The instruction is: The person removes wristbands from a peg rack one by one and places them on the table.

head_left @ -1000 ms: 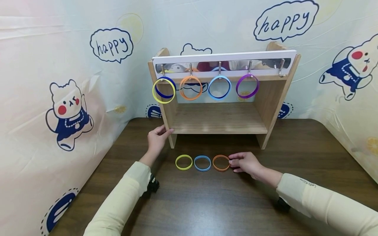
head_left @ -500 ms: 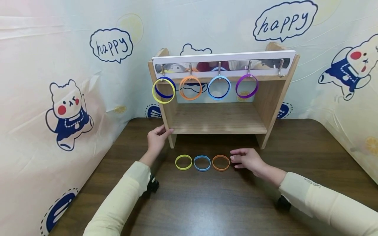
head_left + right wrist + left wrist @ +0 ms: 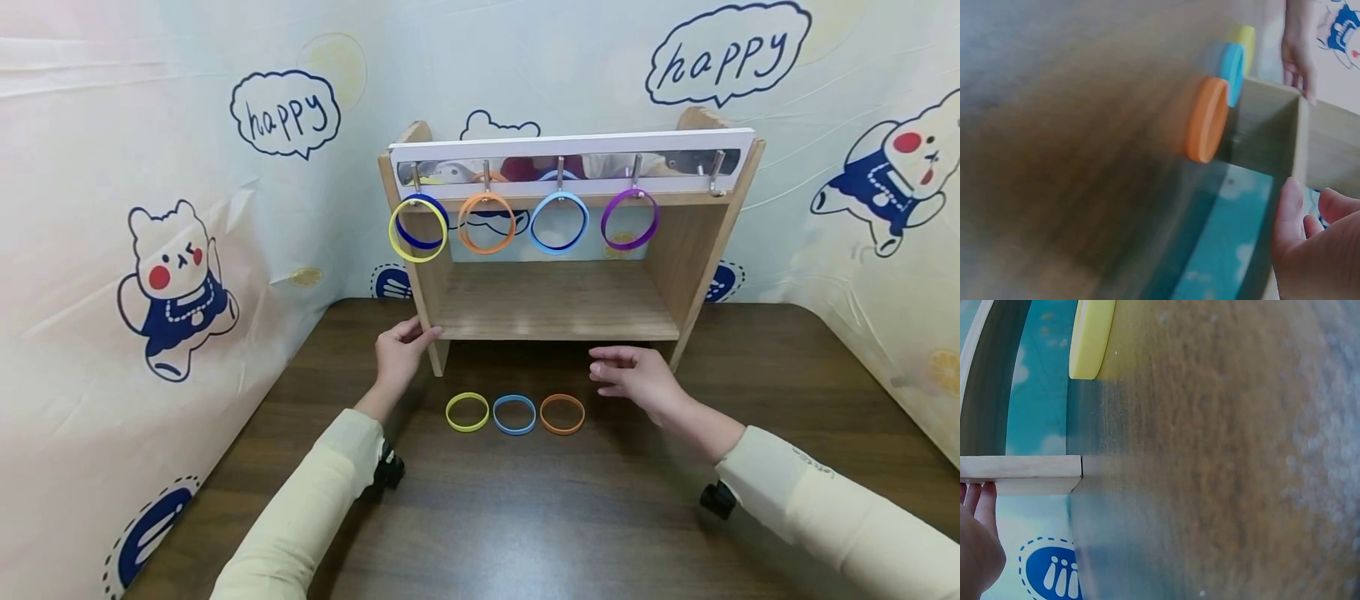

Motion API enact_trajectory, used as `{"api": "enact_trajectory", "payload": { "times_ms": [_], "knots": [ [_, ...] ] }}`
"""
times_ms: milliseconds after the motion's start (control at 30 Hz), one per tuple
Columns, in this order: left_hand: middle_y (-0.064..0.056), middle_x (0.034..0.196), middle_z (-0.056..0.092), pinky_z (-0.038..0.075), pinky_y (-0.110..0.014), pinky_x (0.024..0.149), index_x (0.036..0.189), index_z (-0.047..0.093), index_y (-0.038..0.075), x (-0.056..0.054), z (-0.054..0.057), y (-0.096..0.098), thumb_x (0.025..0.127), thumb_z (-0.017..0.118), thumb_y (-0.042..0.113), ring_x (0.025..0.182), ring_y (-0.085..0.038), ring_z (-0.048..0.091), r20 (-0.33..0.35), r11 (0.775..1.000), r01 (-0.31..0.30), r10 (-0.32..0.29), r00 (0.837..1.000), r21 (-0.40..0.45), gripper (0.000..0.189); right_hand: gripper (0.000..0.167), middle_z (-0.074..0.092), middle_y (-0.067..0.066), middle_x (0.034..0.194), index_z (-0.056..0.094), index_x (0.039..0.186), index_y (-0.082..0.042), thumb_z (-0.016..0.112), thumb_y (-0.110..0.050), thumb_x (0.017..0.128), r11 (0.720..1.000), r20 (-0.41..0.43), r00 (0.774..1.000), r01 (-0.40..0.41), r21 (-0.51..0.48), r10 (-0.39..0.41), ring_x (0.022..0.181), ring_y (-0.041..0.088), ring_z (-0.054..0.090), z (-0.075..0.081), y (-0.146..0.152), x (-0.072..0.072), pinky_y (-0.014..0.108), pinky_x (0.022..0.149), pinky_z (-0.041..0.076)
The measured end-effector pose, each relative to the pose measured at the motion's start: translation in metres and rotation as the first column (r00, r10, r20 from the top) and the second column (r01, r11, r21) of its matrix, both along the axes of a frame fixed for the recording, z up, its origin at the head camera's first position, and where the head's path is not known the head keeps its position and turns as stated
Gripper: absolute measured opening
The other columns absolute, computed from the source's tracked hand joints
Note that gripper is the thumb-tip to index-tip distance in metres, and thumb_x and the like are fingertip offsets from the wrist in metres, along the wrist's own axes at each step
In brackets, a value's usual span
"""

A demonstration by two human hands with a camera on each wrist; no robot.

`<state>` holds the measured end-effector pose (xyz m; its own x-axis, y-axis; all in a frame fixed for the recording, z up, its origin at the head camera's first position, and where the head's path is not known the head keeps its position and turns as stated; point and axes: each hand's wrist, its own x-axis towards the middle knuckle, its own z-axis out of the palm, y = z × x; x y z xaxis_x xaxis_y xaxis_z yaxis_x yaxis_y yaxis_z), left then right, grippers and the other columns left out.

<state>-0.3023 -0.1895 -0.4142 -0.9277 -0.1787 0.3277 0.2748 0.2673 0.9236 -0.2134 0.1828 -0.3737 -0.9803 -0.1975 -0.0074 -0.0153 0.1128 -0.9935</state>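
Note:
My left hand (image 3: 399,358) grips the lower left side panel of a wooden shelf (image 3: 555,300). In the left wrist view its fingers (image 3: 986,503) lie against that panel. To the right, my right hand (image 3: 637,379) hovers over the table in front of the shelf with nothing in it, its fingers loosely extended. Left of it, a yellow wristband (image 3: 447,414), a blue wristband (image 3: 494,415) and an orange wristband (image 3: 542,414) lie in a row. The right wrist view shows the orange wristband (image 3: 1207,120) nearest that hand.
Along the shelf's white top rail (image 3: 570,143) are metal hooks. Yellow and dark blue rings (image 3: 393,237), orange rings (image 3: 486,250), light blue and dark blue rings (image 3: 558,248) and a purple ring (image 3: 656,221) hang there. The rightmost hook (image 3: 716,173) bears no ring.
My right hand has moved away from beside the orange wristband, up toward the shelf. My left hand stays on the side panel, and the three wristbands keep their places.

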Motion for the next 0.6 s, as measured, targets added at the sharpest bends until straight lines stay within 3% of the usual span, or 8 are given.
{"api": "enact_trajectory", "payload": {
  "times_ms": [333,600],
  "knots": [
    [-0.013,0.105,0.07,0.055,-0.034,0.08,0.117,0.072,0.007,0.0,0.0,0.001,0.079,0.082,0.031,0.094,-0.021,0.066,-0.021,1.0,-0.014,0.014,1.0,0.001,0.046,0.044,0.06,0.021,0.117,0.048,0.135,0.011,0.06,-0.008,0.097,0.998,-0.066,0.997,0.047,-0.045,-0.05,0.096,0.015,0.067,0.037,0.004,-0.008,0.033,0.082,0.054],
    [-0.013,0.107,0.07,0.055,-0.037,0.081,0.117,0.071,0.007,-0.002,-0.001,-0.001,0.079,0.082,0.032,0.095,-0.021,0.066,-0.025,1.0,-0.007,0.007,1.0,-0.001,0.046,0.043,0.068,0.003,0.103,0.056,0.131,0.003,0.066,-0.015,0.093,0.982,-0.105,0.988,0.097,-0.159,-0.115,0.096,0.016,0.067,0.067,0.01,-0.011,0.03,0.081,0.053]
  ]
}}
